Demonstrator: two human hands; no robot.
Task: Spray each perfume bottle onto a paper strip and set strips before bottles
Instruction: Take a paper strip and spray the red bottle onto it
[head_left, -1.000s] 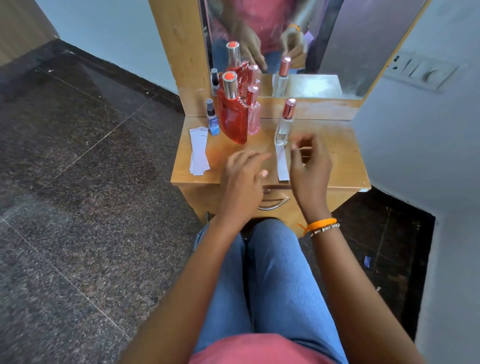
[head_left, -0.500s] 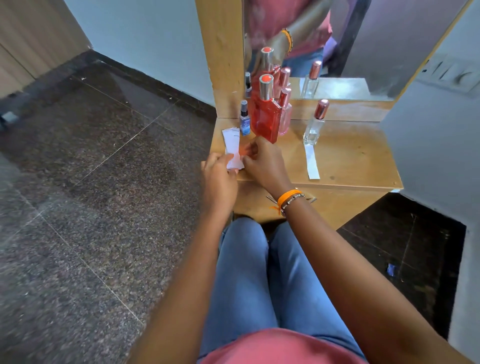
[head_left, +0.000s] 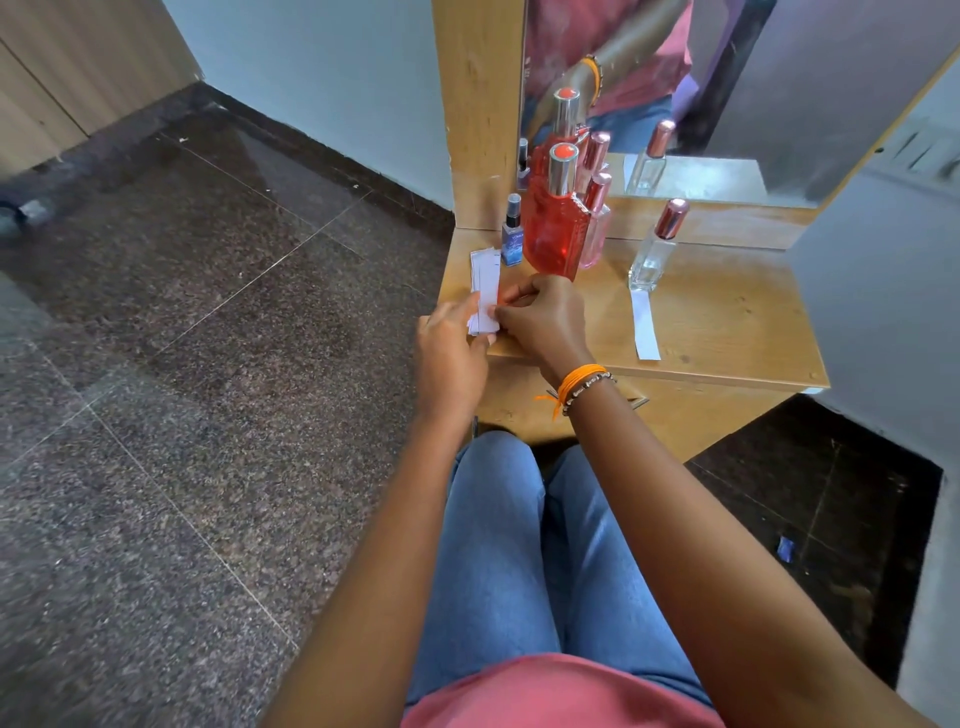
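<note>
A stack of white paper strips (head_left: 486, 283) lies at the left end of the wooden dresser top (head_left: 727, 322). My left hand (head_left: 451, 358) and my right hand (head_left: 545, 322) both pinch the stack's near end. Behind it stand a small blue bottle (head_left: 512, 234), a big red bottle (head_left: 556, 228) with a silver cap, and a pink bottle (head_left: 596, 228). A clear bottle (head_left: 655, 249) with a rose cap stands apart to the right, and one white strip (head_left: 644, 325) lies flat just in front of it.
A mirror (head_left: 727, 93) backs the dresser and repeats the bottles. A wall (head_left: 883, 291) closes in on the right. Dark stone floor (head_left: 208, 364) spreads to the left. My knees in blue jeans (head_left: 519, 545) sit below the dresser's front edge.
Both hands moved left from near the clear bottle's strip to the stack of strips and took hold of its near end. My view has shifted left as well.
</note>
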